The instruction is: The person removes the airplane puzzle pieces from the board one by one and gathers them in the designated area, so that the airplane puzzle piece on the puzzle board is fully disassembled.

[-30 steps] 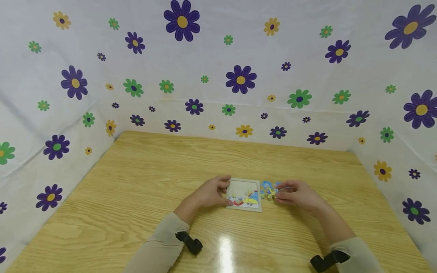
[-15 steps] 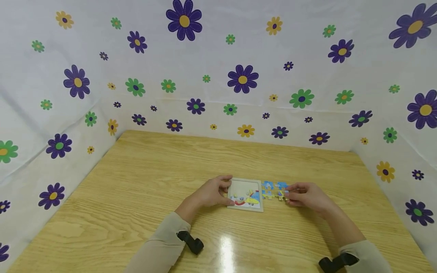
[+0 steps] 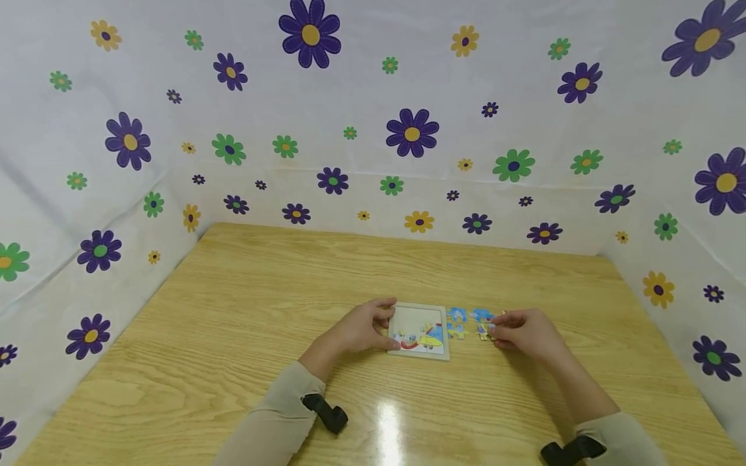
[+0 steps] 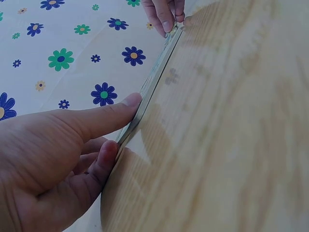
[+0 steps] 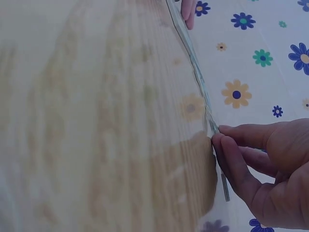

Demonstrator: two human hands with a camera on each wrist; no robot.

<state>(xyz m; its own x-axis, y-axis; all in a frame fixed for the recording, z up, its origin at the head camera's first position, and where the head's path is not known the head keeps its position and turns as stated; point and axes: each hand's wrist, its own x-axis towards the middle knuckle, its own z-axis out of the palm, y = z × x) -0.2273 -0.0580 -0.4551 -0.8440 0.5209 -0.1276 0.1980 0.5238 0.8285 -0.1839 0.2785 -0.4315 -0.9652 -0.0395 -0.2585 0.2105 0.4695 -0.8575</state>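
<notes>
While the left grip (image 3: 352, 330) is holding the board (image 3: 412, 317) at lower centre, the right grip (image 3: 530, 333) is pinching a piece (image 3: 484, 332) farther right. Dragging sideways could be scattering neighbouring pieces (image 3: 457, 314).

Puzzle tray (image 3: 446, 336): squarish, pale rim, lying flat on the worktop (image 3: 280, 285). Printed areas in red, yellow and blue across its lower part and up the right side; upper left pale and plain. Left hand (image 3: 360, 329) grips its left edge, thumb at the lower corner.

Loose pieces just right of the tray, flat, in two rows: upper left piece (image 3: 457, 315) and upper right piece (image 3: 481, 315), both blue; lower left piece (image 3: 456, 331), yellow-blue; lower right piece (image 3: 484, 332), multicoloured, partly hidden by the right hand (image 3: 531, 333) pinching its right side.
</notes>
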